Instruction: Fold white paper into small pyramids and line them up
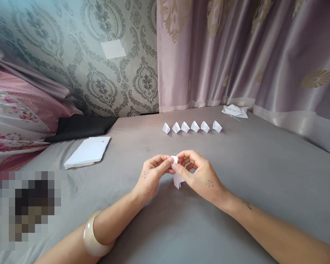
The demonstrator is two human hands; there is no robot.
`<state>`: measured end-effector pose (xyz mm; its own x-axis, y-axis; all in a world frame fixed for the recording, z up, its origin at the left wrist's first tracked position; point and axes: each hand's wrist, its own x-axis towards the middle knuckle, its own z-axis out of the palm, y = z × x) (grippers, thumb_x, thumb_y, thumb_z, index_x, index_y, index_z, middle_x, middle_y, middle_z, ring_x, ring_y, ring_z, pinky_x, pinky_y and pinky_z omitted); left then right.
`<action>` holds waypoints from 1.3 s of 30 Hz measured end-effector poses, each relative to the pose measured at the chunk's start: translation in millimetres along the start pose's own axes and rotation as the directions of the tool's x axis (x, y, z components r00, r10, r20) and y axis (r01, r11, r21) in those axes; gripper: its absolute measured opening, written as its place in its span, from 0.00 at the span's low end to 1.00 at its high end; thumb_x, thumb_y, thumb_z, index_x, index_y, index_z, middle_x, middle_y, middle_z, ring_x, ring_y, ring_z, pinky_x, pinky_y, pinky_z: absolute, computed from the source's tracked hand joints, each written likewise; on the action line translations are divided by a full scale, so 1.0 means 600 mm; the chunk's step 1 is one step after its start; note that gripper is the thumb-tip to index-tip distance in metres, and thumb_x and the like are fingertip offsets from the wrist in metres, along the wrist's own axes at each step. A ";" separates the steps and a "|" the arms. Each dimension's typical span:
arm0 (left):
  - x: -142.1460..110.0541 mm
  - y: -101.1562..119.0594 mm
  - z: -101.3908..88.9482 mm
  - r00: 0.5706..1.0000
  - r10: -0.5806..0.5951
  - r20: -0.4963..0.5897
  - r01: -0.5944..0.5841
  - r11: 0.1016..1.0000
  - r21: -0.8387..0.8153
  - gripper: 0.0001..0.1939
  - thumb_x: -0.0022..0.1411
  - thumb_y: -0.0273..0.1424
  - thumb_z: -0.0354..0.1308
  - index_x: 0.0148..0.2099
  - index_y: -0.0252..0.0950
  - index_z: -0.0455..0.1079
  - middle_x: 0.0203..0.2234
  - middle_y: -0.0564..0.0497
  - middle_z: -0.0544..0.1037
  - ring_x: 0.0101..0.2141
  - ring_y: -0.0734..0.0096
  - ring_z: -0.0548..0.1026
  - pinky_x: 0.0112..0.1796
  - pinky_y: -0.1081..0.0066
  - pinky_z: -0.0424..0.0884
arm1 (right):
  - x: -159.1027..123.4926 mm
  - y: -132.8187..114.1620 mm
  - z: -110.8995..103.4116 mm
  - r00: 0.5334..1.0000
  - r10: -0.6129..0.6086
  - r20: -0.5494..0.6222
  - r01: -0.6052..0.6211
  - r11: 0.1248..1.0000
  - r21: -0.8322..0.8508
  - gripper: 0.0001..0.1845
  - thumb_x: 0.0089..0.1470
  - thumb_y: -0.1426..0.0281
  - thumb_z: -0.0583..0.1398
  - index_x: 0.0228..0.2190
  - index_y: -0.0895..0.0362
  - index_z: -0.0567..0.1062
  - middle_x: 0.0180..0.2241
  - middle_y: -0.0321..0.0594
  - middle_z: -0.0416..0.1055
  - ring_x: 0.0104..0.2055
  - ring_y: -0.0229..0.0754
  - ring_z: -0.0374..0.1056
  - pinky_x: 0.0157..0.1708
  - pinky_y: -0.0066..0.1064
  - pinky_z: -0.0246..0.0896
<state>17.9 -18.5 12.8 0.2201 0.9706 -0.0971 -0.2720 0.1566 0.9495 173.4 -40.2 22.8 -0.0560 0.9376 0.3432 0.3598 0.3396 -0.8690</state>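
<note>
A folded piece of white paper (176,179) is held between both hands near the middle of the head view. My left hand (153,175) pinches its upper left edge between thumb and fingers. From the other side, my right hand (200,174) grips the same paper, its thumb pressed near the top. Narrow folded flaps hang down below the fingers. Part of the paper is hidden behind the fingertips. Beyond the hands, several small folded paper shapes (195,127) stand in a row on the grey sheet (143,234).
A stack of white paper (88,152) lies to the left, with a black cloth (85,126) behind it. More folded paper (235,110) is heaped at the far right beside the curtain (203,55). A blurred-out patch (30,209) covers the lower left.
</note>
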 end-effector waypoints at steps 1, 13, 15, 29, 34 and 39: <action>-0.002 0.000 0.002 1.000 0.008 -0.005 -0.008 1.000 0.016 0.10 0.52 0.36 0.67 0.32 0.33 0.76 0.27 0.51 0.77 0.28 0.74 0.73 0.36 0.71 0.71 | -0.001 0.001 0.004 0.999 0.026 -0.023 -0.026 1.000 0.014 0.08 0.53 0.65 0.61 0.36 0.54 0.71 0.32 0.37 0.74 0.33 0.39 0.72 0.29 0.28 0.67; -0.019 0.007 0.013 0.999 0.037 -0.037 -0.037 0.999 -0.015 0.08 0.55 0.33 0.64 0.30 0.33 0.75 0.25 0.52 0.75 0.28 0.75 0.73 0.35 0.72 0.73 | -0.015 0.016 0.015 0.869 -0.487 -0.087 0.437 0.838 -0.327 0.14 0.58 0.79 0.56 0.43 0.54 0.74 0.36 0.40 0.74 0.36 0.38 0.70 0.36 0.32 0.68; -0.020 0.007 0.015 0.998 0.050 -0.026 -0.050 0.999 -0.009 0.08 0.56 0.34 0.64 0.32 0.33 0.75 0.26 0.51 0.76 0.30 0.74 0.74 0.36 0.72 0.73 | -0.015 0.017 0.015 0.867 -0.488 -0.095 0.436 0.839 -0.325 0.14 0.58 0.79 0.56 0.44 0.54 0.74 0.36 0.41 0.74 0.37 0.39 0.70 0.37 0.32 0.68; -0.017 0.009 0.017 0.991 0.132 0.025 -0.132 0.991 -0.002 0.08 0.56 0.33 0.65 0.35 0.33 0.77 0.30 0.50 0.79 0.33 0.72 0.75 0.38 0.70 0.73 | -0.011 0.002 0.013 0.977 -0.179 -0.113 0.178 0.984 -0.022 0.07 0.58 0.71 0.58 0.37 0.53 0.77 0.37 0.37 0.72 0.36 0.36 0.69 0.33 0.27 0.66; -0.018 0.010 0.017 0.991 0.131 0.028 -0.132 0.991 0.013 0.08 0.55 0.33 0.66 0.34 0.33 0.77 0.28 0.50 0.79 0.30 0.73 0.75 0.36 0.71 0.73 | -0.004 -0.009 0.005 1.000 0.013 -0.028 -0.009 0.991 0.133 0.06 0.56 0.66 0.61 0.34 0.53 0.77 0.36 0.37 0.71 0.35 0.36 0.68 0.32 0.27 0.66; -0.017 0.007 0.014 0.992 0.120 0.028 -0.120 0.993 0.007 0.09 0.56 0.34 0.65 0.35 0.32 0.74 0.28 0.50 0.80 0.30 0.72 0.76 0.37 0.69 0.74 | -0.001 -0.012 -0.002 0.982 0.169 0.080 -0.184 0.946 0.267 0.09 0.53 0.61 0.63 0.33 0.52 0.78 0.36 0.36 0.72 0.36 0.38 0.69 0.36 0.30 0.66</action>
<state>22.5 -29.6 20.6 0.2122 0.9769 0.0262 -0.2902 0.0374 0.9562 171.8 -43.6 29.3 -0.0685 0.9844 0.1624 0.1020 0.1688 -0.9804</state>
